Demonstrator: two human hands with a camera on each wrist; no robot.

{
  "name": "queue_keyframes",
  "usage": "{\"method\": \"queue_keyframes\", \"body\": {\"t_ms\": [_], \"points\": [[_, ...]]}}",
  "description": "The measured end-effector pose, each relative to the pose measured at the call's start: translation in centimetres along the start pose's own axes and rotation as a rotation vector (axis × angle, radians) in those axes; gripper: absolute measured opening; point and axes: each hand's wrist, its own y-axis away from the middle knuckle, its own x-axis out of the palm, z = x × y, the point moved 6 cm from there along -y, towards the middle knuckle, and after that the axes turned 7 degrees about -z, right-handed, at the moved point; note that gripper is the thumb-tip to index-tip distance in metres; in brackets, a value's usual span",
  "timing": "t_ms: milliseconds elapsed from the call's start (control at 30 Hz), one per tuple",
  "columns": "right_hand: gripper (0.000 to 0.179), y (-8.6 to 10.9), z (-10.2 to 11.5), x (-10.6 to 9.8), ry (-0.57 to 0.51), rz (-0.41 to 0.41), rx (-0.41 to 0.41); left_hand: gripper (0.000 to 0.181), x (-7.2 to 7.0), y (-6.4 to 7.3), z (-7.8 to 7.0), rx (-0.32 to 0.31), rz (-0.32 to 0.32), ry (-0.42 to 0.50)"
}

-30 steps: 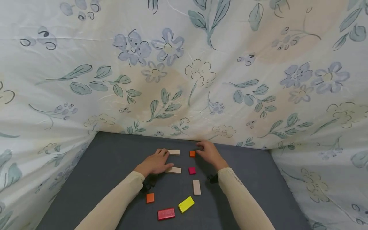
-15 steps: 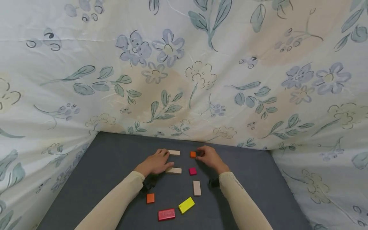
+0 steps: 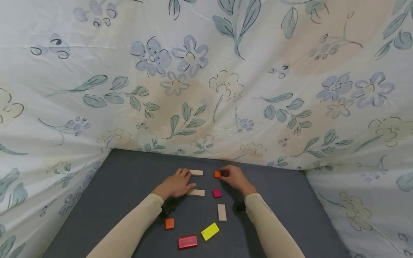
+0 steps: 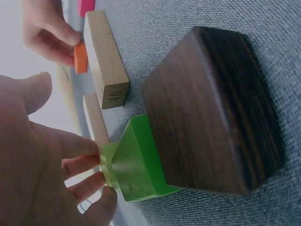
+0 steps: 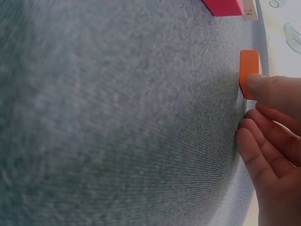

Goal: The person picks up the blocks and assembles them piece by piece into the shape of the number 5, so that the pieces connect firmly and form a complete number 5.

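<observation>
My right hand (image 3: pixel 237 178) is at the far side of the table, pinching a small orange block (image 5: pixel 248 66) that stands on the cloth. Its thumb presses the block's near face and the other fingers bend beside it. Opposite, my left hand (image 3: pixel 175 184) rests between two pale wooden blocks (image 3: pixel 196 193). The left wrist view has its fingertips at a translucent light green block (image 4: pixel 108 162), thumb spread apart from them. Beside that stand a green block (image 4: pixel 141 165) and a dark brown wooden block (image 4: pixel 202 117); the hand and arm hide these in the head view.
On the dark grey tabletop (image 3: pixel 129 172), a pink block (image 3: pixel 217 193), a pale wooden block (image 3: pixel 221 213), a yellow block (image 3: pixel 210 232), a red block (image 3: pixel 187 242) and a second orange block (image 3: pixel 169 224) lie between the arms. A floral curtain (image 3: pixel 206 89) encloses the table.
My right hand's raised fingers have come down and closed in beside the orange block. The left hand keeps its place; the head view shifts slightly.
</observation>
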Motion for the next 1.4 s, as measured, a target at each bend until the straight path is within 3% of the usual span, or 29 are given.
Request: {"method": "queue_keyframes", "body": {"t_ms": [867,1400], "points": [[0.030,0.9,0.8,0.9,-0.048,-0.004,0.062,0.070,0.1,0.7,-0.1,0.009,0.010,0.004],[0.029,-0.2,1.5,0.7,-0.074,0.003,0.029,0.070,0.2,0.1,0.0,-0.010,0.008,0.025]]}}
